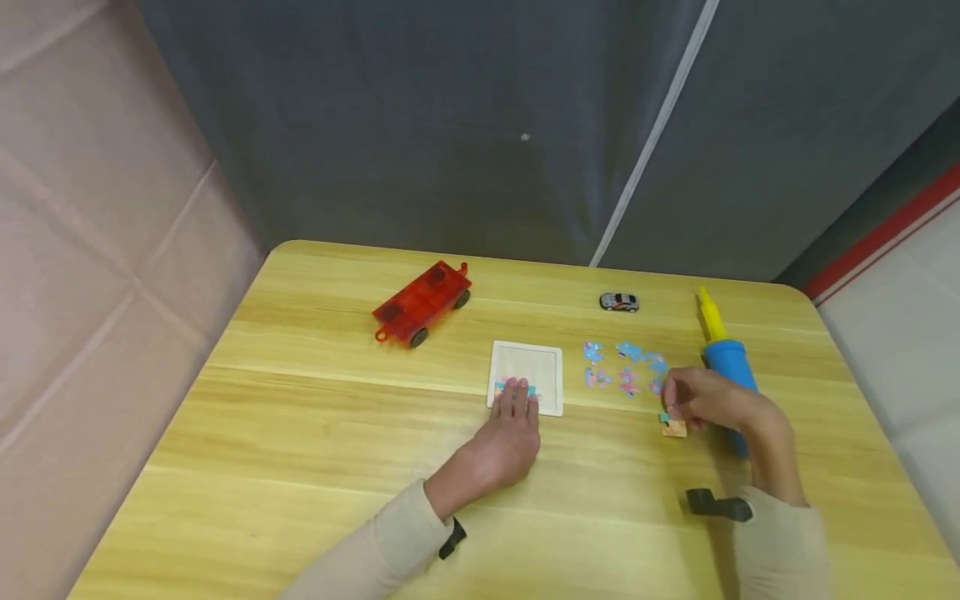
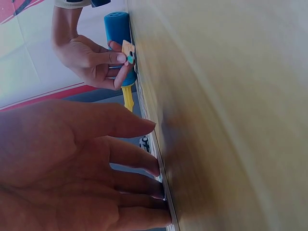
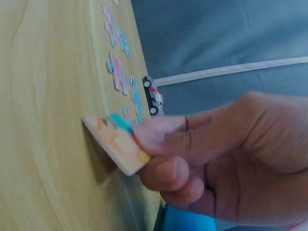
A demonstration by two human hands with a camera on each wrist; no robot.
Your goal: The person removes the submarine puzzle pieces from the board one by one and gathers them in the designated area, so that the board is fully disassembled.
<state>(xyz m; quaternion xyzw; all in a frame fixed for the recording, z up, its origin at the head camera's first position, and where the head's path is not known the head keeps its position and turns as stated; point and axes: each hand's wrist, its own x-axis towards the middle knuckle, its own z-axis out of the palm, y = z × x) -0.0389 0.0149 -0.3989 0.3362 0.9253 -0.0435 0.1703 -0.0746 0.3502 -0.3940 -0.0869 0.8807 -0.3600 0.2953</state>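
Fingers [image 3: 166, 172] of my right hand [image 1: 708, 398] pinch one orange jigsaw piece [image 3: 115, 139], presumably light, stiff, best edge-held; left hand [image 1: 502, 446] rests straight-fingered on puzzle tray [image 1: 525, 361].

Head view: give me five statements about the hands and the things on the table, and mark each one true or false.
1. The right hand pinches a puzzle piece. True.
2. The left hand rests on the red cart. False: its fingers rest on the square tray.
3. The red cart is left of the square tray. True.
4. The blue pump stands upright. False: it lies on the table.
5. The toy car lies farther from the person than the loose pieces. True.
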